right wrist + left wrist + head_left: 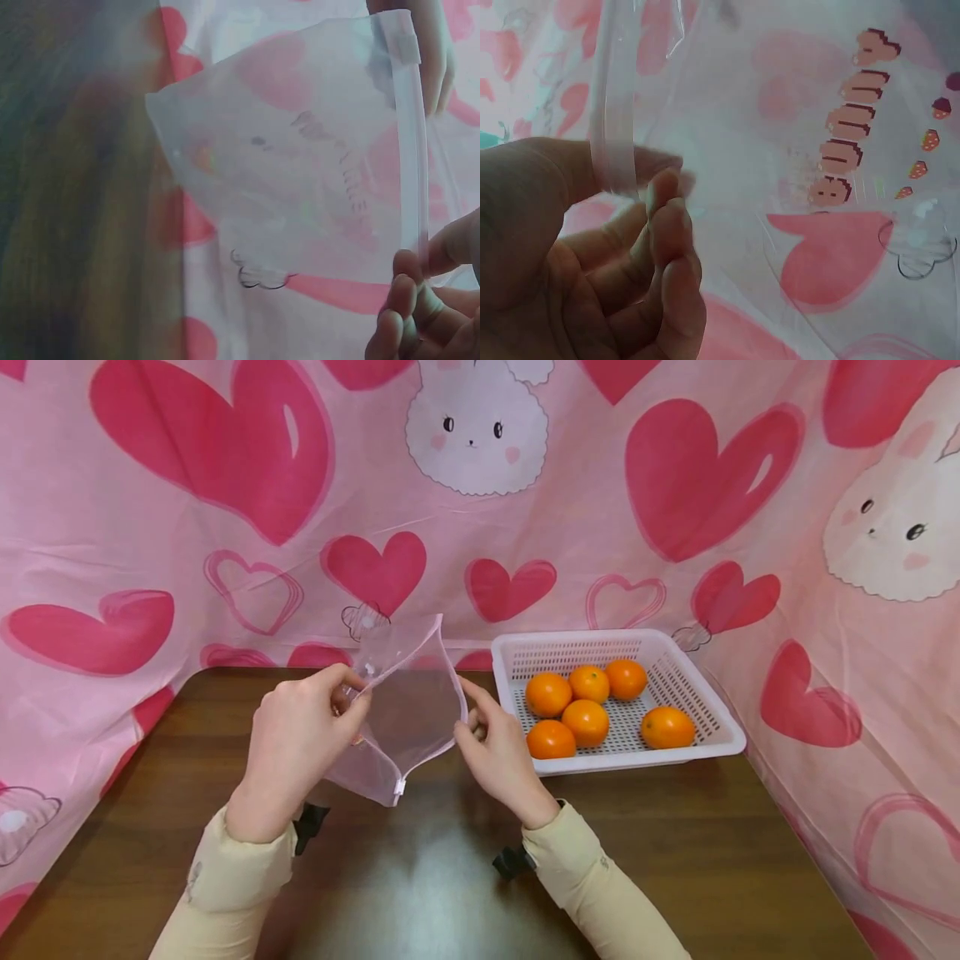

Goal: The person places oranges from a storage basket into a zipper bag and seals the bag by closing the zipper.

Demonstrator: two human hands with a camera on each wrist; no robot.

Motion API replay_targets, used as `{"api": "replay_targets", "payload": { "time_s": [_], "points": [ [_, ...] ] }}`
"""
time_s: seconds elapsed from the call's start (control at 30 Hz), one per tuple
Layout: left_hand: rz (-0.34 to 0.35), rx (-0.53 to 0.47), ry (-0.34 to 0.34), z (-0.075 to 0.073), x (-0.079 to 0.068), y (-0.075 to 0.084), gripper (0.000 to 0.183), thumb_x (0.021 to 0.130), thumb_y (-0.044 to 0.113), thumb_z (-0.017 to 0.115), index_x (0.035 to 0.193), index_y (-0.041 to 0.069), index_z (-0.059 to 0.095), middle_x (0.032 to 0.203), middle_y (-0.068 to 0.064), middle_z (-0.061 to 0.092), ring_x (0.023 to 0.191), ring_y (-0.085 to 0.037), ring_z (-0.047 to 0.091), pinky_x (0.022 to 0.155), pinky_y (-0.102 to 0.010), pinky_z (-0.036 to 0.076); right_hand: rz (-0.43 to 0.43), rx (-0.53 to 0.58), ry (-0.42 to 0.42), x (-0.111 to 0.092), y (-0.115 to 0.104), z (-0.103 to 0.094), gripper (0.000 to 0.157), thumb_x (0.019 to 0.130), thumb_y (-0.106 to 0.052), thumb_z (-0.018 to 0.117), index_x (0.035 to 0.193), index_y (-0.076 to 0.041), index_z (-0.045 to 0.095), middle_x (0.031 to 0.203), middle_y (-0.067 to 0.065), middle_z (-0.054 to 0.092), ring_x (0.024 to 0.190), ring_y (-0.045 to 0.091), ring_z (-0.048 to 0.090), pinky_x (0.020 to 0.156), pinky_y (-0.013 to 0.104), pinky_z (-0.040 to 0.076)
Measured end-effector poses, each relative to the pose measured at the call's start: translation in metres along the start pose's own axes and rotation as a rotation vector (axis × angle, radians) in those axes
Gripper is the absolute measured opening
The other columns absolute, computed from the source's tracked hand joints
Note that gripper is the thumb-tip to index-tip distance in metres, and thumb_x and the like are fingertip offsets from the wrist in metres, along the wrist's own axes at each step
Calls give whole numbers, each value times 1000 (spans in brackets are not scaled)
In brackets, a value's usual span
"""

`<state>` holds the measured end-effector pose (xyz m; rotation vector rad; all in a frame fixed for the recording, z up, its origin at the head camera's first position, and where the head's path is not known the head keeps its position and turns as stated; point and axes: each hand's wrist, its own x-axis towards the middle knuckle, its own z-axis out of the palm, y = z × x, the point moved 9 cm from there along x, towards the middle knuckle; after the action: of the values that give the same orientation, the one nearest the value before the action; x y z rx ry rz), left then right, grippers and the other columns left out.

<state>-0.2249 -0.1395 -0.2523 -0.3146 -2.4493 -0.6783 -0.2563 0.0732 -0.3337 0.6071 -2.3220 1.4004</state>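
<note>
Both hands hold a see-through zip bag [416, 710] by its rim, its mouth spread wide above the table. My left hand [303, 731] pinches the left side of the rim between thumb and fingers. On the opposite side, my right hand [495, 743] pinches the other edge. A small white slider [400, 787] sits at the near corner of the zip. In the left wrist view, the bag's printed lettering [855, 120] and small strawberry pictures show through the plastic. The right wrist view shows the pale zip strip [411, 150] running up from the right fingers.
Right of the hands, a white plastic basket [720, 739] with slotted walls holds several oranges [587, 723]. It stands at the back right of the brown wooden table [420, 893]. A pink cloth [570, 510] with hearts and rabbits hangs behind and at the sides.
</note>
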Motion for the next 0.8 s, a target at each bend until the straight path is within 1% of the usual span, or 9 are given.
{"api": "replay_targets", "payload": {
  "time_s": [0.13, 0.2, 0.27, 0.37, 0.47, 0.57, 0.63, 0.7, 0.8],
  "points": [
    [44, 14, -12, 3, 5, 13, 30, 93, 10, 62, 119, 15, 76, 50, 6, 44, 41, -17, 38, 41, -36, 32, -80, 0, 45, 4, -12, -7, 52, 95, -6, 62, 145, -17, 57, 72, -5, 56, 57, 11, 48, 52, 27, 42],
    [74, 15, -30, 4, 9, 20, 34, 93, 8, 61, 124, 13, 75, 49, 4, 36, 41, -17, 31, 40, -35, 30, -106, -16, 64, 7, -16, -11, 53, 95, -5, 61, 147, -18, 56, 74, -3, 57, 57, 12, 47, 52, 27, 43],
    [85, -3, -62, 4, 15, 25, 35, 93, 6, 62, 126, 12, 74, 48, 4, 35, 40, -16, 30, 41, -35, 30, -117, -40, 83, 10, -18, -17, 55, 95, -4, 61, 148, -18, 55, 75, -2, 59, 58, 12, 48, 51, 28, 43],
    [85, -52, -122, 3, 26, 30, 37, 93, 6, 63, 129, 10, 71, 47, 4, 37, 40, -15, 32, 43, -35, 31, -105, -70, 99, 18, -19, -28, 54, 94, -3, 60, 147, -16, 57, 77, -1, 61, 60, 13, 49, 53, 28, 44],
    [63, -93, -175, 1, 37, 30, 39, 94, 6, 59, 131, 10, 70, 47, 3, 39, 40, -15, 33, 42, -34, 29, -72, -91, 104, 26, -21, -44, 48, 94, -4, 59, 141, -14, 63, 73, -1, 58, 57, 16, 46, 50, 28, 41],
    [19, -124, -209, -3, 45, 25, 40, 94, 5, 54, 130, 10, 71, 52, 3, 52, 40, -14, 43, 39, -32, 31, -39, -113, 108, 34, -26, -62, 42, 95, -8, 57, 135, -17, 68, 65, -1, 53, 52, 19, 41, 45, 29, 35],
    [-13, -122, -209, -7, 48, 19, 42, 93, 4, 51, 129, 9, 71, 56, 1, 59, 42, -15, 48, 40, -32, 33, -13, -115, 109, 38, -28, -74, 41, 97, -9, 54, 134, -18, 69, 60, -1, 52, 48, 21, 38, 42, 29, 31],
    [-42, -120, -203, -11, 49, 12, 41, 93, 5, 51, 128, 8, 72, 60, 1, 64, 46, -16, 53, 45, -34, 36, 18, -111, 97, 41, -27, -82, 40, 98, -9, 53, 133, -19, 70, 58, -1, 51, 46, 23, 37, 41, 28, 29],
    [-58, -85, -175, -16, 48, 8, 34, 95, 11, 56, 123, 9, 75, 60, 1, 64, 49, -19, 54, 53, -38, 38, 50, -109, 72, 42, -25, -87, 40, 98, -8, 53, 133, -19, 69, 57, 2, 50, 47, 24, 37, 42, 28, 29]
  ]
}}
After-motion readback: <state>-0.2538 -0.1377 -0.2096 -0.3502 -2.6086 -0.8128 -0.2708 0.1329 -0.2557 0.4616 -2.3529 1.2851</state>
